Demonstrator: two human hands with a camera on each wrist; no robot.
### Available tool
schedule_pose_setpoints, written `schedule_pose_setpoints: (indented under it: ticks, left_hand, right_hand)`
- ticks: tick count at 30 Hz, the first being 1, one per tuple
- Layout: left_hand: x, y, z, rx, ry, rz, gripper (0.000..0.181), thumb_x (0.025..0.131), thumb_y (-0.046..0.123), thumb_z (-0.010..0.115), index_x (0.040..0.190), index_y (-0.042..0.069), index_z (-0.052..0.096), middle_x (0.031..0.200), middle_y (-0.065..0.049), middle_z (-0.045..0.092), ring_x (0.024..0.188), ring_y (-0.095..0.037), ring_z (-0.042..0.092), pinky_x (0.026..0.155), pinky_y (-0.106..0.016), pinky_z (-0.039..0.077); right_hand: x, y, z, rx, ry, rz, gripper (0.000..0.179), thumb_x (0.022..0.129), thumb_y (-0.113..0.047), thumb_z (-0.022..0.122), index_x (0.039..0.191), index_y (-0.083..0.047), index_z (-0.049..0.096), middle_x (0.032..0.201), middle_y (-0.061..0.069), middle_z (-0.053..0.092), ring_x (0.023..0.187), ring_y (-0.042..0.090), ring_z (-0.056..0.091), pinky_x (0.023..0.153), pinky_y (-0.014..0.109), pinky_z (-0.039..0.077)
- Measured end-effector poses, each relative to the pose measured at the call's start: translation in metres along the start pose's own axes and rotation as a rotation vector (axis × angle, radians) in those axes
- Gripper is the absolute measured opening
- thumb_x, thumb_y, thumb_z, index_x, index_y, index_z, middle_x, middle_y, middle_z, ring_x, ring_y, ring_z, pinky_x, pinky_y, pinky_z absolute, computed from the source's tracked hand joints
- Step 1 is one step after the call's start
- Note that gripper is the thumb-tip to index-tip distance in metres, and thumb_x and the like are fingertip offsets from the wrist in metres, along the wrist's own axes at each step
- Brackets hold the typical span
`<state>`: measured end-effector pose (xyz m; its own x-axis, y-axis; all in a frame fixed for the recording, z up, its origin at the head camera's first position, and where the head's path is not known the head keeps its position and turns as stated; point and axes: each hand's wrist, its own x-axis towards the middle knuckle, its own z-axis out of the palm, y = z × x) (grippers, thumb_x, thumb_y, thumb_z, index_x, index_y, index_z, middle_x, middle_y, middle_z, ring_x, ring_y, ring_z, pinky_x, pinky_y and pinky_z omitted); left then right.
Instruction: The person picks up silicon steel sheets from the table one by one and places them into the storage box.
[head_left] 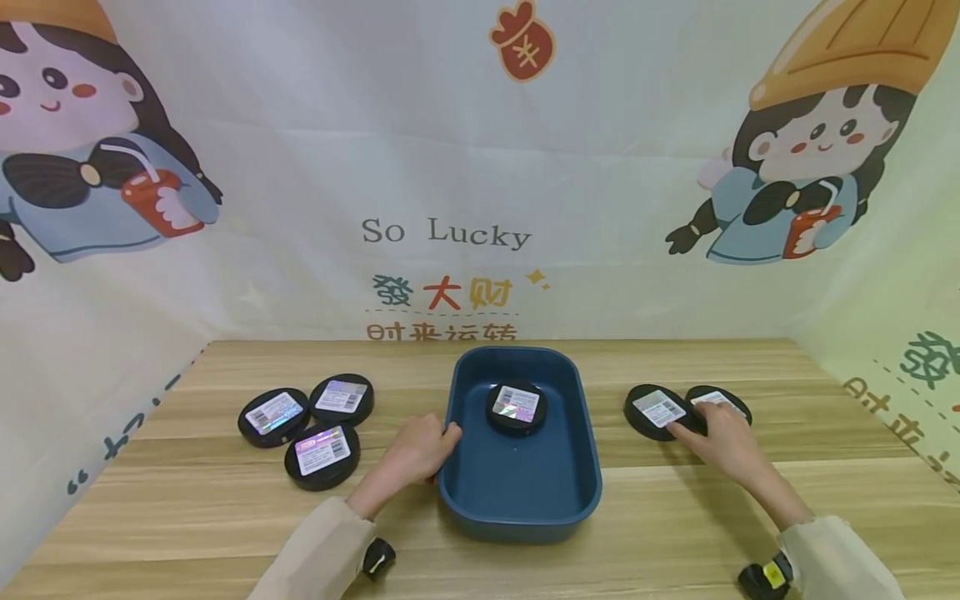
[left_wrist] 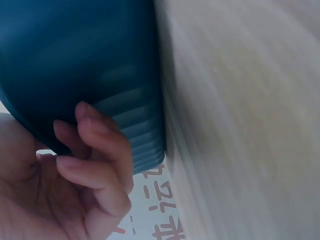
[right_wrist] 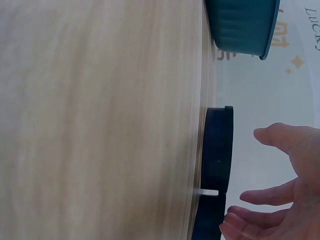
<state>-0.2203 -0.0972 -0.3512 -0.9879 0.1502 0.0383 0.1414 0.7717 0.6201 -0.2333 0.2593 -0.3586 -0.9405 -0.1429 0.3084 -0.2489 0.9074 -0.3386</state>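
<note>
Clock: 12 was away from the person. Bin sat mid-table, open side up, long axis 12–6. Disc A lay flat inside, label up, toward the bin's 12 end; label's long axis ran about 9–3, dipping slightly at 3.

Left hand pinched the bin's 9 o'clock wall: thumb at the rim, fingers bent against the outer face.

Right hand was at the bin's 3 o'clock, over disc B and disc C. Thumb and fingers spread with a clear gap, reaching toward about 10. Thumb was by disc B, fingers over disc C; couldn't tell if any touched. B and C sat side by side, flat, labels up, C at B's 3 o'clock. Round, so no long axis in plan.

Trio of matching discs clustered at the bin's 9 o'clock, one each at about 2, 6 and 9 of the cluster, all flat on the table, labels up. The 6 and 9 labels slanted 8–2.
</note>
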Motion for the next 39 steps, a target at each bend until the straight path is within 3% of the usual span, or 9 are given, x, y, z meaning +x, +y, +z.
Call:
schedule_pose_setpoints:
  ticks: [5,11,17,22,28,34,39]
  left_hand:
    - [0.0,0.0,0.0,-0.012,-0.006,-0.005,0.034,0.087,0.016,0.04,0.056,0.006,0.048,0.047,-0.006,0.05,0.031,-0.01,0.045,0.036,-0.023,0.036]
    - [-0.001,0.0,0.0,-0.013,-0.005,-0.001,0.033,0.087,0.016,0.04,0.057,0.006,0.048,0.047,-0.006,0.05,0.031,-0.009,0.045,0.036,-0.022,0.036]
    - [0.0,-0.001,-0.001,-0.017,-0.012,-0.001,0.035,0.087,0.016,0.039,0.055,0.006,0.048,0.046,-0.005,0.049,0.03,-0.009,0.044,0.036,-0.022,0.035]
    - [0.001,-0.002,-0.001,-0.014,-0.011,0.002,0.036,0.087,0.017,0.039,0.054,0.007,0.047,0.044,-0.004,0.048,0.029,-0.008,0.043,0.036,-0.022,0.034]
    - [0.0,-0.001,0.0,-0.013,-0.003,0.001,0.036,0.087,0.017,0.04,0.053,0.007,0.048,0.043,-0.004,0.048,0.029,-0.009,0.043,0.036,-0.022,0.034]
    - [0.0,0.0,0.0,-0.005,0.001,0.007,0.036,0.087,0.016,0.04,0.052,0.008,0.047,0.041,-0.004,0.047,0.029,-0.008,0.042,0.036,-0.021,0.033]
    - [0.0,0.0,-0.001,0.007,-0.003,0.011,0.037,0.087,0.016,0.04,0.052,0.007,0.047,0.04,-0.002,0.046,0.029,-0.008,0.042,0.036,-0.022,0.034]
  right_hand:
    - [-0.002,0.006,-0.002,0.006,0.012,0.003,0.042,0.079,-0.015,0.061,0.093,0.023,0.052,0.088,0.038,0.055,0.086,0.05,0.051,0.075,0.054,0.04]
    - [-0.002,0.02,-0.006,0.014,0.037,-0.017,0.027,0.076,0.001,0.056,0.09,0.023,0.052,0.077,0.033,0.055,0.074,0.042,0.052,0.066,0.05,0.041]
    - [-0.002,0.03,-0.011,-0.008,-0.047,0.073,0.048,0.07,-0.005,0.064,0.102,0.026,0.044,0.091,0.045,0.047,0.087,0.054,0.047,0.075,0.057,0.039]
    - [0.0,0.037,-0.013,0.001,-0.085,0.102,0.059,0.07,-0.009,0.066,0.108,0.027,0.039,0.095,0.046,0.045,0.087,0.054,0.047,0.075,0.057,0.039]
    - [0.005,0.043,-0.013,0.032,-0.095,0.111,0.065,0.068,-0.01,0.067,0.109,0.028,0.036,0.092,0.042,0.049,0.081,0.046,0.051,0.073,0.053,0.042]
    - [0.01,0.046,-0.014,0.019,-0.104,0.106,0.056,0.066,-0.014,0.07,0.096,0.024,0.043,0.077,0.029,0.053,0.07,0.036,0.052,0.063,0.046,0.043]
    - [0.014,0.048,-0.014,0.021,-0.128,0.112,0.053,0.066,-0.017,0.071,0.09,0.021,0.044,0.074,0.025,0.053,0.067,0.033,0.051,0.059,0.04,0.041]
